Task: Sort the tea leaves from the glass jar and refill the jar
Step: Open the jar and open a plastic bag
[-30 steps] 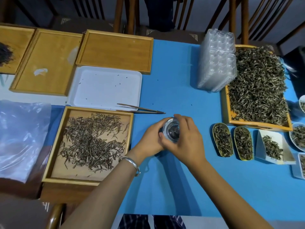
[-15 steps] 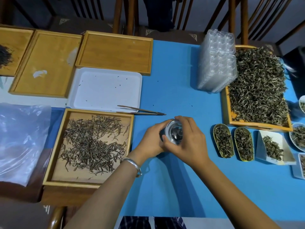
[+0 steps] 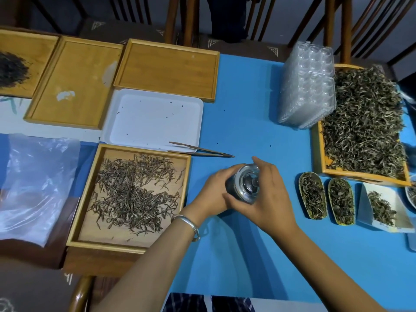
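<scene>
A small glass jar (image 3: 244, 185) with a glass lid and dark contents sits tilted between both hands at the table's middle. My left hand (image 3: 213, 194) wraps the jar's body from the left. Over the lid from the right lies my right hand (image 3: 270, 199), fingers curled on its rim. Left of the hands, a wooden tray (image 3: 90, 199) holds a spread of thin brown tea leaves (image 3: 135, 192). Bamboo tweezers (image 3: 202, 150) lie just beyond the jar, across the corner of a white plastic tray (image 3: 153, 118).
Two bare wooden trays (image 3: 166, 68) lie at the back left. At the right stand stacked clear plastic containers (image 3: 308, 86), a big tray of greenish tea (image 3: 364, 122), two small scoops of tea (image 3: 313, 194) and a white dish (image 3: 382, 206). A plastic bag (image 3: 33, 185) lies far left.
The jar has tilted a little toward the right and both hands have shifted slightly on it. Nothing else on the table has moved.
</scene>
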Demonstrator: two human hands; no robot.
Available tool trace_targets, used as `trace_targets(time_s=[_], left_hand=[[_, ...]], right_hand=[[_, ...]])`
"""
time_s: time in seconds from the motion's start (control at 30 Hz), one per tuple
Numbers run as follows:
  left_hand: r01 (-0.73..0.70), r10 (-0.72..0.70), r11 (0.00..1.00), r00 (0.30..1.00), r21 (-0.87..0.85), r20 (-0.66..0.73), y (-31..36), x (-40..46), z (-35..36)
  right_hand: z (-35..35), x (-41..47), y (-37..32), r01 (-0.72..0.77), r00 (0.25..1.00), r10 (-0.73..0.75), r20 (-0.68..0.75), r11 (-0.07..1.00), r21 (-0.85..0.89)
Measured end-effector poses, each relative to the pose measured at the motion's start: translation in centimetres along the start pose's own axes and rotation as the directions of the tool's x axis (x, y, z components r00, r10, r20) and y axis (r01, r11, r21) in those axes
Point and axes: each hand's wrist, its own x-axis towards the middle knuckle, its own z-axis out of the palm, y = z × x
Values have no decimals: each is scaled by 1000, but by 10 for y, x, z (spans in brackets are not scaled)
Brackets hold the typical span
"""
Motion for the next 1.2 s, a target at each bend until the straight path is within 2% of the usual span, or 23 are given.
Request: trace_targets(time_s=[0.1,0.23,0.37,0.5,0.63,0.7,0.73,0.8,0.87,0.93,0.97,1.07,1.13,1.2], left_hand=[[-16,16,999,1000,33,17,0,0,-1],[5,-2,999,999,-51,53,-3,0,-4],[5,-2,999,998,-52,62,-3,2,-4],[-7,9,999,998,-40,68,-4,1,-2],[-7,12,997,998,-72,63,-6,2,-2],[-40,42,998,998,-46,50,-7,2,-2],[-45,47,998,998,-40,48,-7,1,-2],[-43,45,998,998,-35,49,-8,1,-3],[-42,43,999,997,-28,58,-9,1,-3],[-29,31,999,997,-24,66,-10,1,-3],[-24,26,999,997,-22,68,-10,1,-3],[-18,18,1000,998,-6,67,-10,0,-2],[-15,15,1000,998,4,64,-10,0,-2],[-10,10,1000,998,9,61,-12,0,-2]], right_hand=[[-2,1,3,32,999,-31,-24,999,12],[-3,4,2,72,997,-73,-30,997,-38],[-8,8,5,131,991,-133,-15,989,-71],[-16,12,-1,18,995,-4,-104,990,140],[-16,16,4,-76,992,97,-82,969,233],[-19,18,12,-138,985,168,-38,904,405],[-20,19,16,-168,980,198,0,830,532],[-20,19,25,-202,968,243,62,606,770],[-21,17,35,-268,932,337,132,397,878],[-21,11,50,-304,879,448,161,269,914],[-21,7,59,-314,853,499,152,259,913],[-14,-5,80,-419,765,633,121,345,840],[-6,-14,88,-488,725,668,167,327,809],[3,-24,91,-504,760,630,163,411,760]])
